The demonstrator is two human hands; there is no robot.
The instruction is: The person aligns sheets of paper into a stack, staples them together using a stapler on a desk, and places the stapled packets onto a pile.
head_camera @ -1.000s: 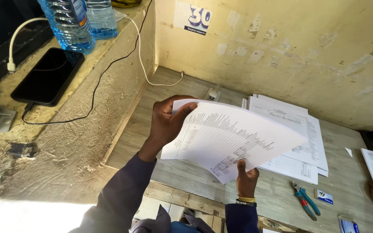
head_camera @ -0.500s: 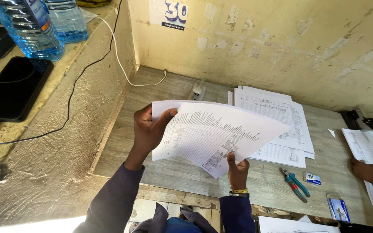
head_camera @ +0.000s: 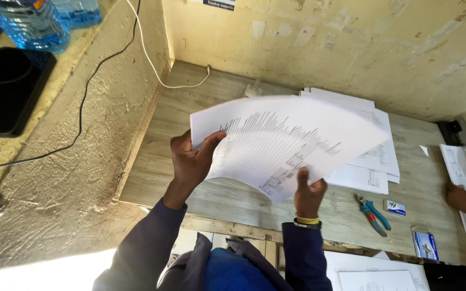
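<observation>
- Above the wooden table [head_camera: 190,183], in the head view, the fanned stack of printed sheets [head_camera: 287,143] is being held up in the air, clear of the tabletop, between both of the person's hands.
- The left hand [head_camera: 190,161] is clasping the stack's near-left edge, thumb lying across the top sheet.
- The right hand [head_camera: 308,191] is pinching the lower corner from below; its fingers are mostly hidden behind the paper, so how many sheets it is gripping is unclear.
- The stack's long axis is running from the left hand up and away to the right, and the free far end is hanging over the flat pile of papers [head_camera: 368,156] on the table.
- Just right of the right hand, blue-and-red pliers [head_camera: 372,211] are lying on the table.
- At the right edge, another person's hand [head_camera: 462,198] is resting on a separate sheet.
</observation>
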